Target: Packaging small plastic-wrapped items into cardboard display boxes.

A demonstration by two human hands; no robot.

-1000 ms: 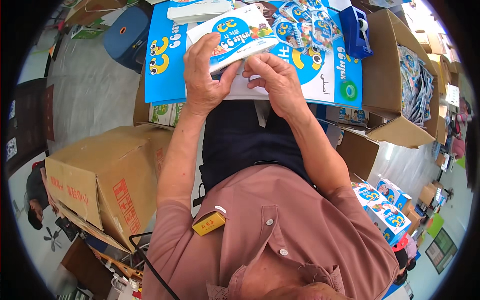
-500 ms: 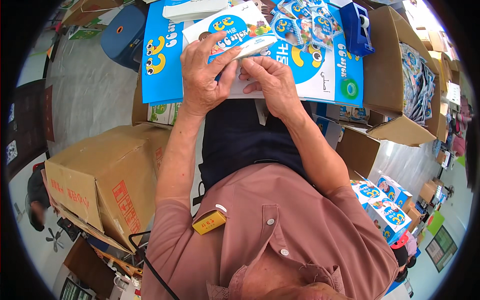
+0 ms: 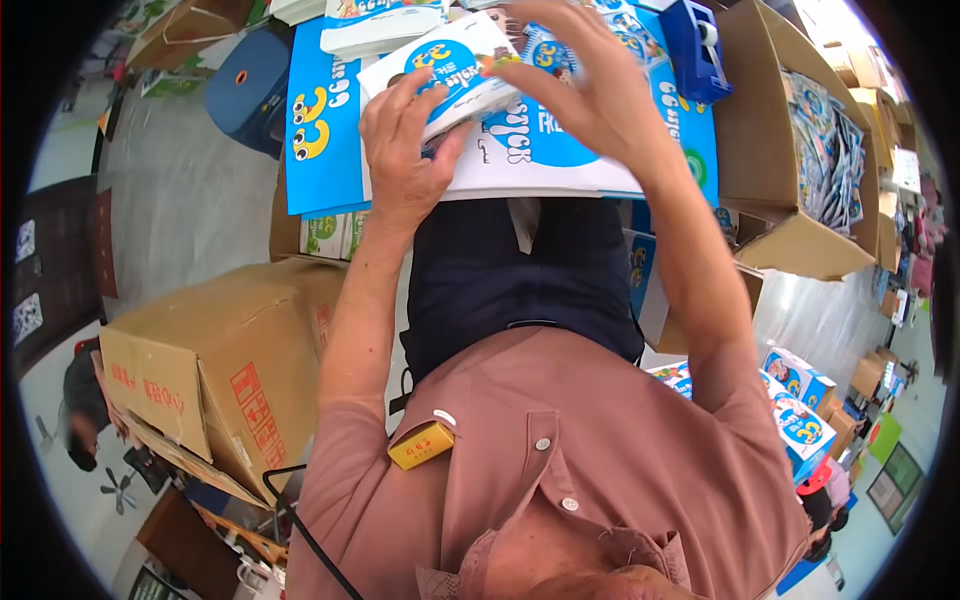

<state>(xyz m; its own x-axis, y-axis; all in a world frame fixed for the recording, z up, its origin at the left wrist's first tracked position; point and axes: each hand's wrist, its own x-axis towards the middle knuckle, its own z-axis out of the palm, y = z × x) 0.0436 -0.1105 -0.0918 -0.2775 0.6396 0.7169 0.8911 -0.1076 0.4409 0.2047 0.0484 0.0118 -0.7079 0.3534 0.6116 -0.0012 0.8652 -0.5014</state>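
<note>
In the head view, the left hand (image 3: 405,155) is clamped on the left side of a white-and-blue box (image 3: 447,72), above a blue-and-white printed sheet (image 3: 560,178). The right hand (image 3: 610,95), blurred, is spread wide near wrapped packets (image 3: 642,42); whether it touches the box, I cannot tell. To the right, a blue tape dispenser (image 3: 695,60) stands beside an open carton (image 3: 755,165)

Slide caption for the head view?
Left hand holds a white-and-blue box, right hand open beside it.
</note>
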